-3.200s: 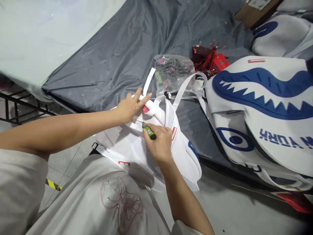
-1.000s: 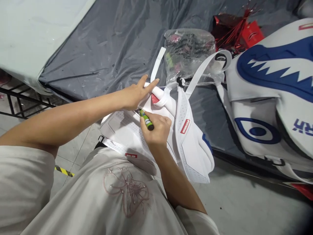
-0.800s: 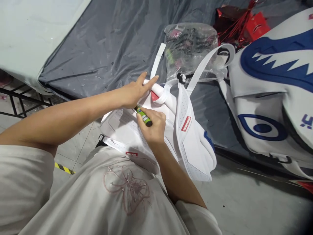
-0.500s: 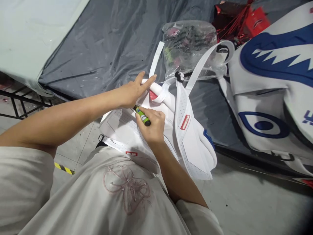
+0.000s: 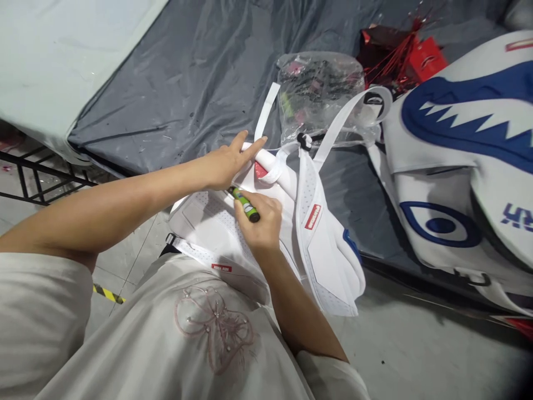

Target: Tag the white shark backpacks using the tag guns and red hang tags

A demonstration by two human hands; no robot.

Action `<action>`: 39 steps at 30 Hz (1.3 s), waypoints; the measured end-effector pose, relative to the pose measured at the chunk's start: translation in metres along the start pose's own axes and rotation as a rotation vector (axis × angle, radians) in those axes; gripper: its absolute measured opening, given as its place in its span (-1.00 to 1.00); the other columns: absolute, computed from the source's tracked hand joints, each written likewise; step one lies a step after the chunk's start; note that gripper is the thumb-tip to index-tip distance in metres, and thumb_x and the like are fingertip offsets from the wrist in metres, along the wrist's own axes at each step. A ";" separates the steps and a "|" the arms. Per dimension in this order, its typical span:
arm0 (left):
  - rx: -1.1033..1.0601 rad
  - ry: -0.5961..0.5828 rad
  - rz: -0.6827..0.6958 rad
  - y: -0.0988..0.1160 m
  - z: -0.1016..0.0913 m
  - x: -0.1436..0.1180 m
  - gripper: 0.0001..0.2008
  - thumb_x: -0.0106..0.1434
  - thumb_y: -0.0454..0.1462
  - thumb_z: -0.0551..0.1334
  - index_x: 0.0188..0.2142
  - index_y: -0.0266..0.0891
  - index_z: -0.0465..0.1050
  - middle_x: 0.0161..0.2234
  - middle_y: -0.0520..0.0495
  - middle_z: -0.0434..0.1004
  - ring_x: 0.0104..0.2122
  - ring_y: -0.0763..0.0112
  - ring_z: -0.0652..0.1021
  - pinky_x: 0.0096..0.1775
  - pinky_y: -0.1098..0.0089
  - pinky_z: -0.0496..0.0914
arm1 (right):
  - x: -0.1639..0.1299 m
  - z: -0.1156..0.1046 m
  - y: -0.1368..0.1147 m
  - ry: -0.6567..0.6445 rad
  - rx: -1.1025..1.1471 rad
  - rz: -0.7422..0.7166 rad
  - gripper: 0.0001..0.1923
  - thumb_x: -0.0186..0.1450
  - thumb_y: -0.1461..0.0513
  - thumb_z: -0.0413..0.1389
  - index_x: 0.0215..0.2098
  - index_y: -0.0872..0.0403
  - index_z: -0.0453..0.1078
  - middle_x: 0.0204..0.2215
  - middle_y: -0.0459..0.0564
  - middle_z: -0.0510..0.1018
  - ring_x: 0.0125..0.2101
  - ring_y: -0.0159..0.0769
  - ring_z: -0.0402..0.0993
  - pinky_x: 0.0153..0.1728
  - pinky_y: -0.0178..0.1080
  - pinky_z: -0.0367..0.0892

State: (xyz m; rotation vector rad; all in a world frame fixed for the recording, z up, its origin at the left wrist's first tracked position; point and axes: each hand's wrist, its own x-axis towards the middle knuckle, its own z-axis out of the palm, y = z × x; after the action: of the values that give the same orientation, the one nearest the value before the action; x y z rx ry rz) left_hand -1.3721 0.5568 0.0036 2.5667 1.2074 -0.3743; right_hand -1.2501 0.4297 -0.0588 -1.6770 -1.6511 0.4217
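Observation:
In the head view a white backpack (image 5: pixel 287 203) lies at the table's edge against my front, its shoulder strap (image 5: pixel 314 233) and red label turned up. My left hand (image 5: pixel 225 164) presses on its upper part beside the rolled white handle, two fingers spread apart; the others are partly hidden. My right hand (image 5: pixel 264 222) is closed round a green marker-like pen (image 5: pixel 246 204) with a black end. Its tip points in under my left hand, and I cannot see exactly what it touches. A red patch (image 5: pixel 261 169) shows under the white webbing by the handle.
A clear plastic bag (image 5: pixel 320 91) with coloured things inside lies behind the backpack. Another white backpack (image 5: pixel 437 150) with a blue shark face lies at the right. Red packets (image 5: pixel 425 58) are at the back. A white-covered surface (image 5: pixel 79 61) stands at the left.
The whole view has shifted a little, so things sit slightly lower. Both hands keep nearly the same places on the backpack, and the pen stays in my right hand.

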 end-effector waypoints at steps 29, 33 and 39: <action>-0.015 0.152 0.041 -0.014 0.025 0.002 0.01 0.12 -0.50 0.19 0.46 -0.09 -0.27 0.44 -0.47 -0.24 0.28 -0.22 0.33 0.05 0.05 0.48 | 0.215 -0.050 0.159 -0.333 -0.682 0.176 -0.79 0.36 0.28 0.14 -0.12 0.27 0.54 -0.09 0.30 0.57 -0.05 -0.13 0.48 -0.06 -0.21 0.34; -0.020 0.201 0.073 -0.018 0.027 0.004 0.00 0.11 -0.47 0.24 0.45 -0.14 -0.22 0.42 -0.52 -0.19 0.26 -0.28 0.34 0.03 0.00 0.49 | 0.189 -0.066 0.149 -0.275 -0.622 0.117 -0.80 0.40 0.39 0.04 -0.14 0.24 0.51 -0.08 0.14 0.60 0.07 -0.29 0.39 0.02 -0.25 0.27; -0.089 0.188 0.079 -0.015 0.020 0.002 -0.02 0.11 -0.50 0.23 0.45 -0.16 -0.17 0.42 -0.54 -0.19 0.26 -0.23 0.36 0.04 0.03 0.47 | 0.150 -0.112 0.138 -0.129 -0.482 0.225 -0.82 0.25 0.45 0.09 -0.31 0.19 0.53 -0.25 0.12 0.63 -0.19 -0.28 0.51 -0.20 -0.33 0.34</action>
State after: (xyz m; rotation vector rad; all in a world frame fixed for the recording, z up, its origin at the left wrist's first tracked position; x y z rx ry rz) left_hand -1.3852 0.5601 -0.0179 2.6087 1.1504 -0.0612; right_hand -1.0559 0.5566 -0.0399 -2.2449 -1.7599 0.2529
